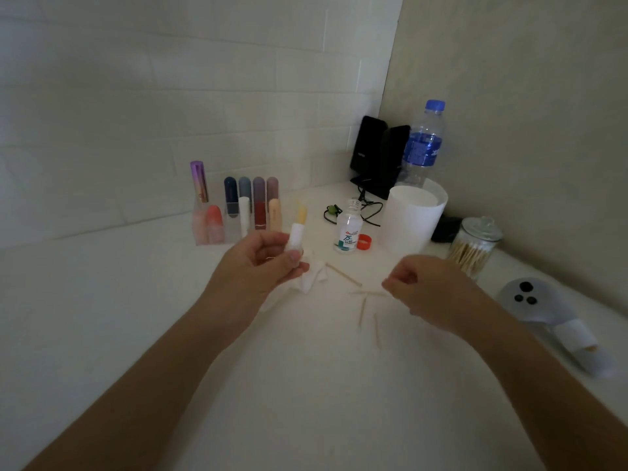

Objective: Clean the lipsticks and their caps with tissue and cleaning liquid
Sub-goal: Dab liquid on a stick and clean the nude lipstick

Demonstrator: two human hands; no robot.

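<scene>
My left hand (261,260) grips an open lipstick (296,231) with a white barrel and a pale yellow stick, together with a crumpled white tissue (314,277) that hangs under the fingers. My right hand (421,287) hovers to the right with its fingers curled; whether it pinches anything is unclear. An open bottle of cleaning liquid (350,229) stands behind, its orange cap (364,242) lying beside it. A clear organiser (234,212) at the back holds several capped lipsticks.
Several used cotton swab sticks (365,307) lie on the white table. A white cup (413,215), a water bottle (423,141), a glass jar of swabs (475,248) and black speakers (377,154) crowd the right corner. A grey controller (543,307) lies at the right edge.
</scene>
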